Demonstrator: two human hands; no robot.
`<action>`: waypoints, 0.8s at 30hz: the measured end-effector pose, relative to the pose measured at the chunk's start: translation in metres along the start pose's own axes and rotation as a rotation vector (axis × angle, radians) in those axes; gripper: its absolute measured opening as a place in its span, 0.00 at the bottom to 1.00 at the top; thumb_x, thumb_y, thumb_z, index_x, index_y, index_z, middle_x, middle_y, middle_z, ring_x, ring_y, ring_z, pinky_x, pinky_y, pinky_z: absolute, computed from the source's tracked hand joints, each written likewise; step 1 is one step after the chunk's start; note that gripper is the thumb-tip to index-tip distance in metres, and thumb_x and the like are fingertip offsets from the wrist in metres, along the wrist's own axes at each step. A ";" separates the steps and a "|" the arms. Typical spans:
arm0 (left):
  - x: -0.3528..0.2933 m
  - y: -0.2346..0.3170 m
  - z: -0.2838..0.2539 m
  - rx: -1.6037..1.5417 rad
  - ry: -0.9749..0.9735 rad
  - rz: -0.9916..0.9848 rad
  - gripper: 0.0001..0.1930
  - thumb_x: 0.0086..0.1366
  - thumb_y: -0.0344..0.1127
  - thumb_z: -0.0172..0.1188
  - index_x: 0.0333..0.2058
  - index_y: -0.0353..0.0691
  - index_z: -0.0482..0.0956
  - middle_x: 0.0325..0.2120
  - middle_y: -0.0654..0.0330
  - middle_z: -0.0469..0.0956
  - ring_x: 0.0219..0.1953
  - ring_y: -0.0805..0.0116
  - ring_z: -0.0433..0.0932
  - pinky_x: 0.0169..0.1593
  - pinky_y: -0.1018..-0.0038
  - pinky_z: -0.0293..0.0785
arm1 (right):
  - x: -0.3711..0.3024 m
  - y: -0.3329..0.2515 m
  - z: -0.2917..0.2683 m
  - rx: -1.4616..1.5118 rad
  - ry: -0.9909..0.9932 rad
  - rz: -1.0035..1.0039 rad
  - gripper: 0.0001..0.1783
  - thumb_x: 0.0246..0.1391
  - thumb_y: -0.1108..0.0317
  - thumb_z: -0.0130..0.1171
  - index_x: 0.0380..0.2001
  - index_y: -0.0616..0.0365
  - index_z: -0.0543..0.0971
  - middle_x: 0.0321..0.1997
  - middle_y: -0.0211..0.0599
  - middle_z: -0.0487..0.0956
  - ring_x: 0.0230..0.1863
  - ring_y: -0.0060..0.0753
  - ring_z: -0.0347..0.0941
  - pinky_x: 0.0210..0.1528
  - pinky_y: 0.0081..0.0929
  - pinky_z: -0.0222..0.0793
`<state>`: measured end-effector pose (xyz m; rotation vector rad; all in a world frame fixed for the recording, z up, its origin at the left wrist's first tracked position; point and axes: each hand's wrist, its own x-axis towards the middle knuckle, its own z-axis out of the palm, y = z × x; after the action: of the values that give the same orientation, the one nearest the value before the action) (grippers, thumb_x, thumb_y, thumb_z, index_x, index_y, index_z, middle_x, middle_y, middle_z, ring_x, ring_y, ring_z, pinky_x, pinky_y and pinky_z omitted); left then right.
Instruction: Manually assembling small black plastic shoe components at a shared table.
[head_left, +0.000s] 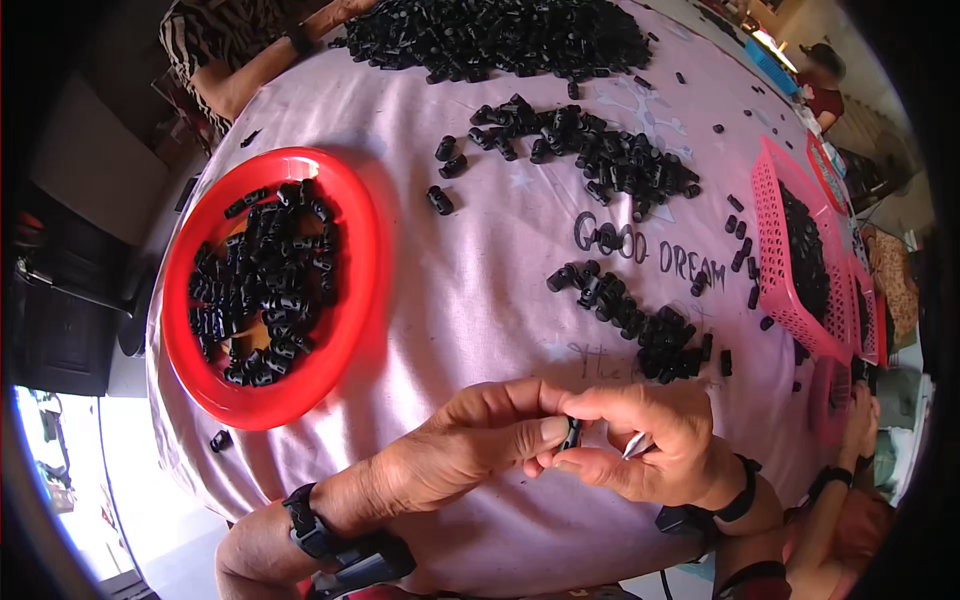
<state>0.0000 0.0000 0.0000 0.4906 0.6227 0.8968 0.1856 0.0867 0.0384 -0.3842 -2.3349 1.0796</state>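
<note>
My left hand (480,440) pinches a small black plastic part (573,433) between thumb and fingers, above the near edge of the table. Close against it, my right hand (655,445) is curled, its thumb and forefinger at the same part. A slim, silvery pointed metal tool (636,445) sticks out of the right hand's grip; most of it is hidden. Just beyond my hands lies a cluster of similar black parts (630,315). To the left, a red oval tray (368,260) holds many such parts, partly lined up in rows.
A big heap of black parts (500,40) covers the far side of the pink cloth (450,300). Another cluster (610,150) lies mid-table. Pink baskets (775,240) stand at right. Co-workers' arms show at far left (230,90) and near right (850,440).
</note>
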 end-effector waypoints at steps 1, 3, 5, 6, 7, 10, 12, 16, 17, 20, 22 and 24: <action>0.000 0.001 0.000 0.015 0.001 0.000 0.15 0.69 0.37 0.51 0.51 0.40 0.72 0.31 0.71 0.71 0.33 0.85 0.67 0.39 0.84 0.66 | 0.000 -0.002 -0.001 0.047 -0.010 0.041 0.20 0.48 0.67 0.67 0.43 0.63 0.75 0.24 0.31 0.80 0.15 0.13 0.68 0.18 0.13 0.61; -0.001 0.000 0.001 0.028 0.002 -0.001 0.14 0.69 0.38 0.51 0.50 0.39 0.72 0.30 0.71 0.71 0.32 0.85 0.67 0.38 0.84 0.66 | -0.002 -0.005 -0.002 0.094 -0.021 0.083 0.19 0.47 0.68 0.68 0.42 0.62 0.76 0.22 0.31 0.79 0.16 0.11 0.68 0.18 0.12 0.59; -0.001 -0.001 0.001 0.032 -0.001 0.004 0.14 0.68 0.38 0.52 0.48 0.39 0.73 0.30 0.72 0.71 0.32 0.85 0.66 0.38 0.84 0.65 | -0.005 -0.007 -0.003 0.372 -0.062 0.304 0.16 0.50 0.75 0.63 0.43 0.67 0.75 0.38 0.37 0.81 0.32 0.20 0.78 0.32 0.18 0.75; -0.001 0.000 0.001 0.033 -0.003 0.004 0.14 0.68 0.38 0.52 0.48 0.39 0.73 0.30 0.72 0.71 0.32 0.85 0.66 0.38 0.84 0.65 | -0.006 -0.006 -0.004 0.371 -0.061 0.304 0.16 0.50 0.75 0.63 0.43 0.67 0.75 0.38 0.37 0.81 0.32 0.20 0.78 0.32 0.18 0.75; -0.001 0.001 0.003 0.051 0.006 -0.016 0.13 0.68 0.38 0.52 0.48 0.39 0.73 0.30 0.72 0.71 0.32 0.85 0.66 0.38 0.84 0.65 | -0.008 -0.003 -0.004 0.380 -0.066 0.324 0.15 0.51 0.76 0.62 0.43 0.67 0.75 0.36 0.36 0.81 0.31 0.18 0.78 0.33 0.17 0.75; 0.000 0.002 0.004 0.061 0.010 -0.022 0.13 0.68 0.39 0.53 0.47 0.39 0.73 0.30 0.72 0.70 0.31 0.85 0.66 0.38 0.84 0.65 | -0.010 0.000 -0.005 0.351 -0.069 0.335 0.14 0.52 0.77 0.61 0.43 0.66 0.76 0.33 0.34 0.81 0.30 0.15 0.76 0.33 0.14 0.73; 0.000 0.001 0.003 0.055 0.005 -0.009 0.13 0.67 0.39 0.54 0.46 0.39 0.73 0.29 0.72 0.70 0.31 0.85 0.66 0.38 0.84 0.66 | -0.010 0.000 -0.002 0.313 -0.067 0.325 0.14 0.52 0.77 0.60 0.43 0.65 0.76 0.32 0.34 0.80 0.30 0.14 0.76 0.33 0.14 0.72; -0.002 0.001 0.002 -0.046 0.011 -0.028 0.13 0.68 0.39 0.53 0.46 0.39 0.73 0.30 0.71 0.71 0.31 0.84 0.67 0.38 0.84 0.66 | -0.006 -0.001 0.002 0.263 0.034 0.267 0.07 0.54 0.78 0.56 0.38 0.65 0.77 0.24 0.32 0.79 0.23 0.11 0.70 0.24 0.11 0.64; -0.002 0.002 0.003 -0.068 0.001 -0.033 0.13 0.68 0.39 0.53 0.46 0.39 0.73 0.31 0.71 0.71 0.32 0.84 0.67 0.38 0.85 0.66 | -0.005 -0.001 0.000 0.261 -0.022 0.272 0.07 0.55 0.78 0.55 0.38 0.65 0.77 0.25 0.32 0.79 0.23 0.11 0.70 0.24 0.11 0.64; 0.000 0.004 0.004 -0.108 -0.009 -0.047 0.13 0.68 0.38 0.52 0.47 0.39 0.72 0.33 0.69 0.72 0.33 0.84 0.68 0.39 0.85 0.66 | -0.010 0.001 0.005 0.282 0.055 0.284 0.07 0.55 0.78 0.56 0.38 0.64 0.77 0.25 0.32 0.79 0.23 0.10 0.70 0.24 0.11 0.64; 0.000 0.003 0.004 -0.178 0.020 -0.028 0.13 0.68 0.37 0.52 0.48 0.39 0.71 0.34 0.68 0.73 0.33 0.83 0.68 0.40 0.85 0.67 | -0.006 -0.003 0.003 0.307 0.070 0.291 0.07 0.54 0.78 0.56 0.38 0.64 0.77 0.25 0.32 0.79 0.23 0.10 0.69 0.24 0.11 0.64; 0.000 0.003 0.004 -0.249 0.043 -0.010 0.14 0.68 0.37 0.52 0.49 0.39 0.70 0.36 0.67 0.74 0.34 0.83 0.69 0.40 0.84 0.67 | -0.004 -0.003 0.002 0.326 0.087 0.303 0.07 0.54 0.78 0.56 0.38 0.64 0.77 0.25 0.32 0.80 0.23 0.09 0.69 0.24 0.11 0.64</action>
<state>0.0009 0.0010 0.0048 0.2447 0.5428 0.9625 0.1875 0.0821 0.0387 -0.6574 -2.0182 1.5262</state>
